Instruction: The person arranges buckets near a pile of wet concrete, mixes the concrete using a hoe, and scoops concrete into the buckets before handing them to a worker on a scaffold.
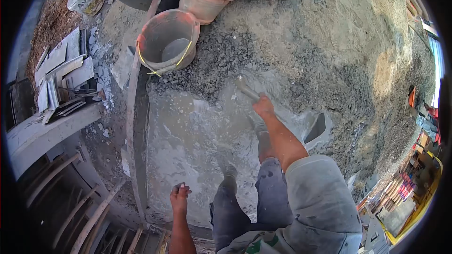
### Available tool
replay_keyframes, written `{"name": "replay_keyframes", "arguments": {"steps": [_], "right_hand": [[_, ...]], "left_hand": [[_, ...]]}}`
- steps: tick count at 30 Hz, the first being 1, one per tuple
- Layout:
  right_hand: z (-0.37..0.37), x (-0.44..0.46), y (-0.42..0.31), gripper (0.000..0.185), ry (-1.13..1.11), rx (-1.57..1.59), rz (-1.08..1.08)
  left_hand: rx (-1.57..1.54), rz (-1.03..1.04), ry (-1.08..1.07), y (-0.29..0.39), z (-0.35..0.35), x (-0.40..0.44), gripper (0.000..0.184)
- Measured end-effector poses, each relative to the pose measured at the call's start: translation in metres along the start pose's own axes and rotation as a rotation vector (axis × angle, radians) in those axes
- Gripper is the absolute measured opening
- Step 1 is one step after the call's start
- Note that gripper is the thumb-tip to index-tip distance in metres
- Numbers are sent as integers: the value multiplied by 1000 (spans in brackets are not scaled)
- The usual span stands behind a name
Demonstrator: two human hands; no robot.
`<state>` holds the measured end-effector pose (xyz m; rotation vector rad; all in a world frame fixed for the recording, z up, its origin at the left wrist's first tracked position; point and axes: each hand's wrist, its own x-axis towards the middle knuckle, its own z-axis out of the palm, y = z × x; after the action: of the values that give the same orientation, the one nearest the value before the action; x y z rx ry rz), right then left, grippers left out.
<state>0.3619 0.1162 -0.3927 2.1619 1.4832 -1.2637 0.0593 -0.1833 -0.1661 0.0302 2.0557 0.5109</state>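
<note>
My right hand [264,107] is closed around a cement-smeared handle [247,89] that points to the upper left over the wet grey mortar [188,127]. A dark grey blade-like shape [315,128] lies in the mortar to the right, roughly in line with the handle; whether the two are joined is hidden by my forearm. At the lower left, my left hand [180,198] hangs above the mortar with its fingers curled in, and nothing shows in it. Both my feet stand in the wet mix.
An orange-grey bucket [169,42] with a yellow handle stands on dark gravel [226,66] ahead. Behind it are another bucket [202,2] and several stacked ones. A narrow raised edge [134,127] borders the mortar on the left, with broken tile pieces [70,61] beyond.
</note>
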Motion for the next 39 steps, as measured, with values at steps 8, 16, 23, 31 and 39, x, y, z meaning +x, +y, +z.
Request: {"name": "replay_keyframes", "arguments": {"steps": [8, 16, 23, 31, 39], "right_hand": [[78, 92, -32, 57, -86, -19, -144], [-107, -166, 104, 67, 442, 672, -225], [-187, -334, 373, 61, 1318, 1336, 507], [-184, -382, 339, 67, 1038, -152, 1210], [-245, -286, 250, 60, 774, 134, 572]], "left_hand": [[153, -145, -217, -50, 102, 20, 39], [100, 139, -226, 88, 57, 33, 34], [236, 427, -260, 163, 37, 42, 30], [373, 601, -330, 162, 42, -25, 30], [497, 516, -325, 179, 92, -4, 32]]}}
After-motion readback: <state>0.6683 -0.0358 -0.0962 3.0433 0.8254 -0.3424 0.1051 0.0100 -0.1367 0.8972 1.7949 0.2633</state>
